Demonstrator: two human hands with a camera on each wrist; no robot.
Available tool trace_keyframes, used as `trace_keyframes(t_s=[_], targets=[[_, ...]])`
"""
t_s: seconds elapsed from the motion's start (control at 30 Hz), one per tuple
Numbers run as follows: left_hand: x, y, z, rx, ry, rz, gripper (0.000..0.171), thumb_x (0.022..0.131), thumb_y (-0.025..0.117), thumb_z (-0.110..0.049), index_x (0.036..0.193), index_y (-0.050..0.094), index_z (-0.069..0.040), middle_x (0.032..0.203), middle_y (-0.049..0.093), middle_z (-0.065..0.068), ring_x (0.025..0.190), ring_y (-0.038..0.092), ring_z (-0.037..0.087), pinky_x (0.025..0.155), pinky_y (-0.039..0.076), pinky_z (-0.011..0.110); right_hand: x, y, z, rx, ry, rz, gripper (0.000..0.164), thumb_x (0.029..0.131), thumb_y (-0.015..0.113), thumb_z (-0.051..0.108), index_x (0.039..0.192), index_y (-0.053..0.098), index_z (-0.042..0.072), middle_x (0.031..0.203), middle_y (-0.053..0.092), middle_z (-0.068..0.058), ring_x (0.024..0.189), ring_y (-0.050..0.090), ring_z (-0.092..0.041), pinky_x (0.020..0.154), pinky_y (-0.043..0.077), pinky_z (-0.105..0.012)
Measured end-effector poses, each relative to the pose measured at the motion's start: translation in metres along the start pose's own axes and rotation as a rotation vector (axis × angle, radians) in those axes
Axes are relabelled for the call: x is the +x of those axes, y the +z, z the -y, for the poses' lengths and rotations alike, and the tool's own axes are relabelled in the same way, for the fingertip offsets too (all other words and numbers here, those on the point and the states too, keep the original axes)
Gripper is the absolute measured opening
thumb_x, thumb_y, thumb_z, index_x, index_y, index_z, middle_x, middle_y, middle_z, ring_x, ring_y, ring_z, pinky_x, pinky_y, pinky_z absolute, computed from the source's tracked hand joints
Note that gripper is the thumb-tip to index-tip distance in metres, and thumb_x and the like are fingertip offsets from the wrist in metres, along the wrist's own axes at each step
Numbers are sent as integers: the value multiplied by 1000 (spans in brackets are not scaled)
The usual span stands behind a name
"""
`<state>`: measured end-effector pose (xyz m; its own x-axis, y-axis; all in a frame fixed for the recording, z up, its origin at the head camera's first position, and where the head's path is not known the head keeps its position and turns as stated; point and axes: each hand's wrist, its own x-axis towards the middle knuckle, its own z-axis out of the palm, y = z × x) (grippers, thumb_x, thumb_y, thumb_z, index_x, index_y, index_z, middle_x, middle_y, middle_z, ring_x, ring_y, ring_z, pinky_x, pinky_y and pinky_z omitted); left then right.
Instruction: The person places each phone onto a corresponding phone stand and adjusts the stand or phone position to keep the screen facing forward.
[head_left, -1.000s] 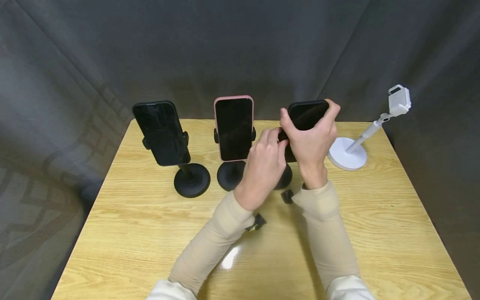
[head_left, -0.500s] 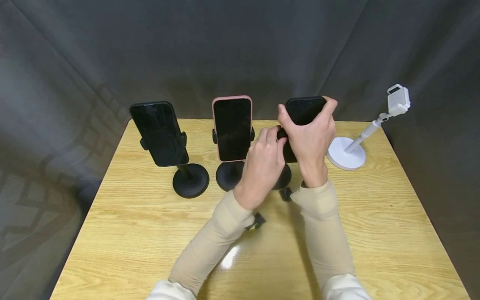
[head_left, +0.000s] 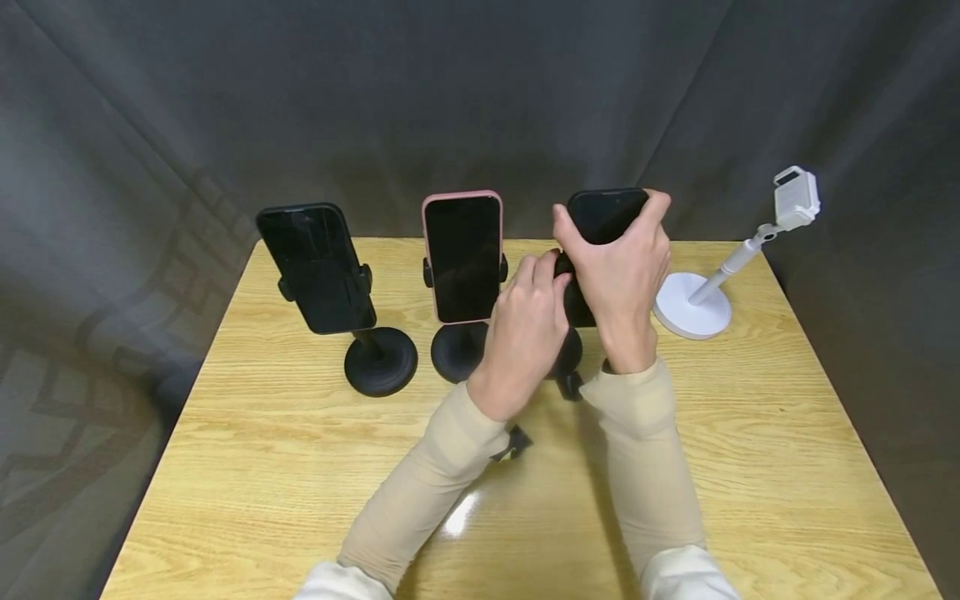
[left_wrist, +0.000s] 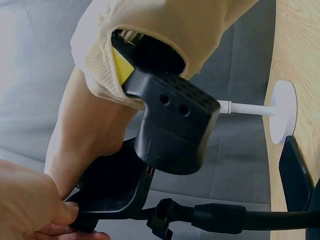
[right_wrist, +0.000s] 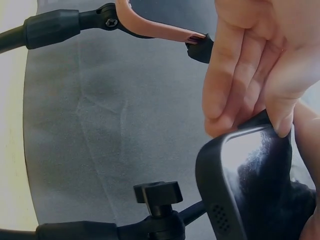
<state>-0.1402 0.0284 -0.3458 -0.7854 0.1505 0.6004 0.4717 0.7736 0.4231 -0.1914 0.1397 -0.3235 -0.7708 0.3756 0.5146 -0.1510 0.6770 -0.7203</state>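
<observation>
My right hand (head_left: pixel 622 279) grips a black smartphone (head_left: pixel 602 218) across its middle, thumb on the left edge and fingers on the right. The phone sits at a black phone stand, whose round base (head_left: pixel 567 354) is partly covered by my hands. My left hand (head_left: pixel 525 329) pinches the left side of the holder, thumb and fingers together. In the right wrist view, the left thumb and fingers (right_wrist: pixel 245 70) meet at the edge of the phone (right_wrist: pixel 255 185). The left wrist view shows the phone's lower corner (left_wrist: pixel 115 185) in front of the stand's arm (left_wrist: pixel 220 217).
A pink-cased phone (head_left: pixel 462 258) stands in a black holder to the left. Further left, another black phone (head_left: pixel 318 271) leans in its stand. A white phone stand (head_left: pixel 693 307) is at the right. In the left wrist view, a flat black object (left_wrist: pixel 294 175) lies near its base.
The phone's top edge and my right hand have shifted slightly upward. My left hand keeps its pinch at the holder. The whole head view has drifted a little.
</observation>
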Motion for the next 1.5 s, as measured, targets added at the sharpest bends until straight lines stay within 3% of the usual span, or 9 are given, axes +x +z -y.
trace_keyframes(t_s=[0.4,0.73,1.07,1.27,1.5], targets=[[-5,5,3,-71,15,-23,30,105,59,-10,129,62,8,106,65,16,89,69,25,87,61,31,0,-1,0,-7,2,-4,88,77,72,70,127,49,1,100,70,-20,83,67,-38,69,52,-43],[-19,18,11,-147,67,-81,43,104,59,-6,144,52,10,122,63,20,106,67,29,97,57,32,-1,-1,-2,5,-19,-14,88,78,73,70,126,49,0,100,70,-21,82,67,-38,68,52,-44],[-18,26,12,-330,8,-165,38,102,60,-1,138,58,10,111,62,21,87,64,28,77,59,28,-4,0,-4,16,-31,-56,89,77,74,70,126,49,-1,99,69,-23,84,67,-41,71,53,-46],[-20,26,8,-334,20,-198,38,102,60,-1,138,58,11,106,62,21,82,63,26,73,58,28,-6,-2,-4,32,-34,-77,89,77,74,69,125,49,-1,97,68,-23,83,65,-42,71,51,-46],[-23,29,10,-240,83,-229,40,101,61,0,139,57,12,105,62,20,87,65,26,79,59,26,-6,-2,-3,27,-45,-89,87,77,75,69,123,50,-2,94,67,-24,82,65,-43,70,51,-48]])
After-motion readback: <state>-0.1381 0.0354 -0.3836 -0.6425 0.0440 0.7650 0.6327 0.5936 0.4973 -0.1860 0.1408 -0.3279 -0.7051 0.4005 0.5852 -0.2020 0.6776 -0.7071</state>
